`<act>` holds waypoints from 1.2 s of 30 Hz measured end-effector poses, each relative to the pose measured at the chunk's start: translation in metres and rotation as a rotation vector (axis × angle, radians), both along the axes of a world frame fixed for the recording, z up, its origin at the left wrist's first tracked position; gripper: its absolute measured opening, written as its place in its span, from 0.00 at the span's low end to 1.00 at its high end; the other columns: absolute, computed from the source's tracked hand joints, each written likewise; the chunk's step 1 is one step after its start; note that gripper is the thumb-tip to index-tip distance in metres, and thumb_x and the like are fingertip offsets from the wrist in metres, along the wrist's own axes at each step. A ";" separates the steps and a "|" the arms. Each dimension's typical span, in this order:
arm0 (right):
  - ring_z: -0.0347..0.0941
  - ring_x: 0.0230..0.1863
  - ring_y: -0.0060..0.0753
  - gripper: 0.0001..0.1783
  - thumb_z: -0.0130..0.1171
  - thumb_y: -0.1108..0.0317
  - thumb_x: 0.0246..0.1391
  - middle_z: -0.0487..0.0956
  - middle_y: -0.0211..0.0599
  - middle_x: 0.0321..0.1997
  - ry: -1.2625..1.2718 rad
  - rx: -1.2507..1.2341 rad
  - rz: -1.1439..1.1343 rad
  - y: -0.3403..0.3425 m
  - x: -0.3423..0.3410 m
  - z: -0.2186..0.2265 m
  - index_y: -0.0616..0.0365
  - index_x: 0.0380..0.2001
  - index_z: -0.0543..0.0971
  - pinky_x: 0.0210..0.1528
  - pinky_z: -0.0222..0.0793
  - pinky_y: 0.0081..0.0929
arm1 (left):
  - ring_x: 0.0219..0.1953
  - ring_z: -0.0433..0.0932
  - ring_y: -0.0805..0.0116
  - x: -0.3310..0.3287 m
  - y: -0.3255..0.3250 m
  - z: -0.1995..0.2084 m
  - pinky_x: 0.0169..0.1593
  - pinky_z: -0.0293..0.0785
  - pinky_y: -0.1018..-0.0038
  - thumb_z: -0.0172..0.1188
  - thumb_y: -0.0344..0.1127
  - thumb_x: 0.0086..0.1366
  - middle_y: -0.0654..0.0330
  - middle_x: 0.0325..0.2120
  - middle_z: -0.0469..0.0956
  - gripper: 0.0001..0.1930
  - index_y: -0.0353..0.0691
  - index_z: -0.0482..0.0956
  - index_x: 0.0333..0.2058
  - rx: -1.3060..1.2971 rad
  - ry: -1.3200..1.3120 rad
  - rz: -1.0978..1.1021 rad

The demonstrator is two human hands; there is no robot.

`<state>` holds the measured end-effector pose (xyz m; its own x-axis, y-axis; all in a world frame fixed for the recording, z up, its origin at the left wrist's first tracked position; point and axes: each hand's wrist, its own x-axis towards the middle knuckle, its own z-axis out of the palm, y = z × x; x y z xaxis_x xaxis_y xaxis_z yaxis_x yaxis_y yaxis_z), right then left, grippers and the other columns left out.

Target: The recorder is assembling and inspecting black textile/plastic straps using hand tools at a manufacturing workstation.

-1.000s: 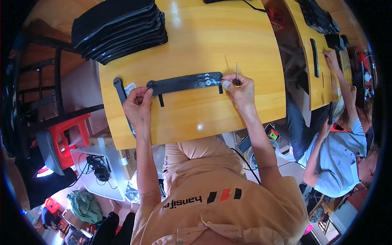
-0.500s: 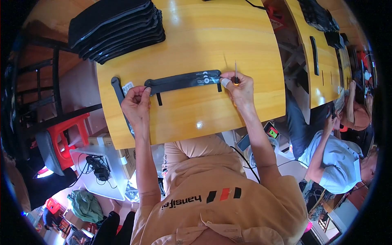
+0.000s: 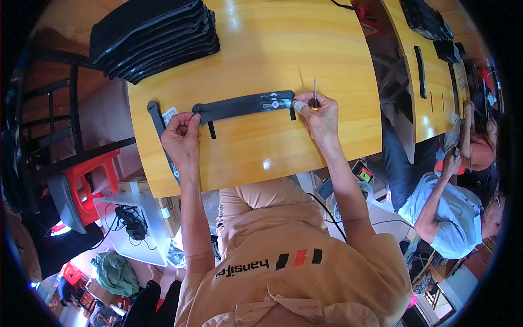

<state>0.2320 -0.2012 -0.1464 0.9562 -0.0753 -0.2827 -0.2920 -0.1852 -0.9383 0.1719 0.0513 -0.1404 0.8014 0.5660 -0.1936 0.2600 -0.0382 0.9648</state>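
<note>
Dark grey flat straps [image 3: 239,108] lie one over another on the wooden table [image 3: 245,163], slightly tilted, with pale print near the right end. My left hand [image 3: 183,136] is closed, thumb and fingers pinching the strap's left end. At the other end my right hand [image 3: 321,120] is closed too, its fingertips on the strap and one finger wrapped in white. A thin-pointed awl [image 3: 315,95] with a black and yellow handle is gripped in that hand, its point away from me. Two short black strips, a left one [image 3: 212,130] and a right one [image 3: 292,113], stick out below the strap.
Another dark strap [image 3: 158,122] lies left of my left hand, beside a white label. A stack of folded black pieces [image 3: 155,41] stands at the far left. Red stool [image 3: 90,182] and grey bin [image 3: 133,226] are left of the table. A co-worker [image 3: 444,212] sits at right.
Both hands keep their places at the strap's ends. The awl points slightly more upright. The co-worker at right has shifted an arm.
</note>
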 end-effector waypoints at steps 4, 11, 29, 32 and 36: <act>0.63 0.18 0.14 0.02 0.58 0.78 0.41 0.72 0.25 0.17 -0.068 -0.015 -0.005 0.002 0.000 0.002 0.64 0.23 0.78 0.20 0.59 0.14 | 0.15 0.63 0.85 0.001 0.000 -0.003 0.17 0.58 0.88 0.59 0.26 0.54 0.68 0.17 0.71 0.03 0.34 0.75 0.26 0.020 -0.012 -0.001; 0.66 0.20 0.15 0.03 0.58 0.78 0.41 0.74 0.28 0.18 -0.107 -0.084 -0.013 0.007 -0.001 0.001 0.65 0.23 0.78 0.22 0.62 0.15 | 0.15 0.63 0.85 0.001 -0.001 -0.002 0.17 0.58 0.87 0.60 0.25 0.53 0.68 0.16 0.70 0.03 0.33 0.75 0.26 0.048 0.008 0.005; 0.67 0.19 0.16 0.02 0.58 0.77 0.40 0.74 0.30 0.16 -0.202 -0.202 -0.025 0.012 -0.001 0.007 0.64 0.22 0.78 0.22 0.63 0.17 | 0.15 0.65 0.82 0.002 -0.001 -0.002 0.18 0.60 0.85 0.60 0.25 0.52 0.66 0.15 0.71 0.03 0.33 0.75 0.26 0.174 0.034 0.010; 0.66 0.19 0.17 0.02 0.58 0.78 0.39 0.73 0.30 0.16 -0.179 -0.195 -0.024 0.012 -0.001 0.006 0.64 0.21 0.77 0.22 0.63 0.17 | 0.16 0.65 0.82 0.002 -0.001 -0.004 0.20 0.62 0.84 0.60 0.25 0.52 0.65 0.15 0.71 0.04 0.32 0.75 0.25 0.202 0.009 0.008; 0.67 0.19 0.17 0.01 0.58 0.78 0.39 0.73 0.30 0.15 -0.152 -0.196 -0.035 0.013 -0.001 0.009 0.63 0.21 0.77 0.23 0.64 0.17 | 0.17 0.66 0.81 0.004 0.002 -0.006 0.22 0.64 0.83 0.61 0.25 0.51 0.64 0.16 0.72 0.04 0.32 0.74 0.25 0.287 -0.001 -0.016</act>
<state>0.2314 -0.1879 -0.1379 0.9825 -0.1483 -0.1127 -0.1598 -0.3600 -0.9192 0.1757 0.0528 -0.1462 0.8108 0.5848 -0.0268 0.2563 -0.3134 0.9144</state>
